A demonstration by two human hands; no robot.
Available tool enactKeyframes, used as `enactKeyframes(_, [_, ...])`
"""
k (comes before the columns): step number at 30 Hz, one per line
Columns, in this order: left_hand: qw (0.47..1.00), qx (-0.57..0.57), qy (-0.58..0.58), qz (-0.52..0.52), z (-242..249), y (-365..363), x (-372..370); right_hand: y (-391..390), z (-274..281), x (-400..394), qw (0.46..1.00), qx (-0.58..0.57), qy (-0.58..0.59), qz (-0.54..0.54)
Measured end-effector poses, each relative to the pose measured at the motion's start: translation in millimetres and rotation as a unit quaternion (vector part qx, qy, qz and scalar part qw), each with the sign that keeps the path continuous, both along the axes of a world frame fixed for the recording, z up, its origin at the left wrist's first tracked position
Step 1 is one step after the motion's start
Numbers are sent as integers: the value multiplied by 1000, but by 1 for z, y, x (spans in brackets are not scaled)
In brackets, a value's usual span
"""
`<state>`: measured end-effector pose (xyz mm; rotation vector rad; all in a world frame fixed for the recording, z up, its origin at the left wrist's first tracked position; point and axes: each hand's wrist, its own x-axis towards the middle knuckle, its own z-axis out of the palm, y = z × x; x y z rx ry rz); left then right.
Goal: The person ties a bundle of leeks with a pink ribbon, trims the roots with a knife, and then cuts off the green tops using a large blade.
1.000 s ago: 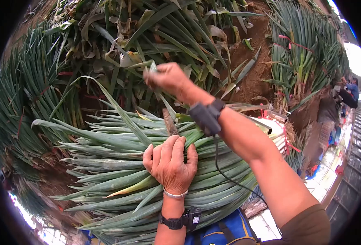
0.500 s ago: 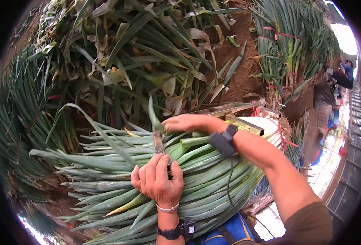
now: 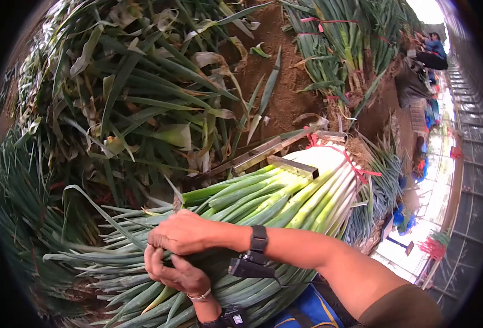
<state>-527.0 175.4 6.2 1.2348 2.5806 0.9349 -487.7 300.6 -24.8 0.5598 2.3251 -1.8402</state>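
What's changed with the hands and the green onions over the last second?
The right hand came down from the loose leaves, where it had lifted a leaf, and now rests on the onion bundle, overlapping the left hand. The knife seen upright between the hands is mostly hidden now. The left hand stayed on the bundle, which remains tied with red string.

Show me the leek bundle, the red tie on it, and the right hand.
leek bundle [image 3: 285,199], head view, on the pale green stalks.
red tie [image 3: 356,167], head view, on the strand across the white ends.
right hand [image 3: 184,232], head view, on the back of the hand.
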Motion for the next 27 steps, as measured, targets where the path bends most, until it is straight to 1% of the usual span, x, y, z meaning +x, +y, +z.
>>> enactKeyframes(2, [999, -43, -5, 5, 6, 4, -2, -3, -8, -2, 999, 20, 1, -33])
enactKeyframes(3, [998, -68, -4, 3, 8, 8, -3, -3, -11, -5, 999, 38, -21, -4])
enactKeyframes(4, [998, -65, -7, -2, 7, 10, -2, -3, -14, -5, 999, 40, -24, -8])
enactKeyframes(6, [994, -100, 16, 42, 7, 11, 1, -6, -18, -3, 992, 109, -22, -60])
enactKeyframes(7, [995, -89, 31, 16, 7, 14, -2, 4, -12, -4, 996, 32, -74, -37])
enactKeyframes(8, [996, -84, 26, 2, 6, 15, -4, 5, -12, -6, 995, 36, -81, -51])
enactKeyframes(10, [990, -99, 82, -53, 1, 13, -11, 8, -13, -13, 987, 22, -160, 11])
enactKeyframes(11, [991, -88, 84, -52, -3, 10, -12, 6, -19, -15, 990, 5, -135, -26])
enactKeyframes(12, [994, -85, 52, -48, -2, 9, -12, 5, -24, -16, 992, -12, -109, -61])
enactKeyframes(13, [997, -59, 38, -44, -2, 9, -11, 13, -24, -14, 994, -31, -79, -67])
enactKeyframes(15, [1000, -4, -4, -28, -3, 11, -9, 12, -24, -6, 989, -60, -4, -134])
enactKeyframes(16, [998, 40, 33, -30, -6, 6, -9, 4, -20, -3, 982, -66, 26, -172])
enactKeyframes(18, [981, 111, 156, -31, 4, 7, -11, -14, 7, 4, 984, 12, 42, -173])
enactKeyframes(19, [958, 142, 242, -53, 8, 5, -21, -32, 22, 11, 974, 84, 43, -204])
enactKeyframes(20, [945, 140, 288, -69, 32, 13, -13, -46, 28, 7, 961, 197, 21, -191])
enactKeyframes(21, [939, 155, 272, -144, 51, 22, -10, -69, 21, -2, 913, 315, 40, -257])
enactKeyframes(22, [927, 167, 256, -217, 61, 28, -8, -77, 34, -2, 911, 319, 11, -260])
enactKeyframes(23, [949, 41, 259, -175, 65, 30, -1, -79, 37, -2, 923, 273, 6, -272])
enactKeyframes(24, [937, -46, 277, -207, 74, 27, 4, -78, 39, -5, 932, 225, 2, -284])
enactKeyframes(25, [918, -60, 306, -246, 78, 30, 2, -84, 30, -14, 928, 225, -4, -298])
enactKeyframes(26, [896, -73, 334, -282, 80, 34, 3, -93, 17, -25, 891, 241, 26, -385])
enactKeyframes(27, [889, -52, 394, -229, 72, 35, 15, -104, 4, -35, 845, 256, 55, -467])
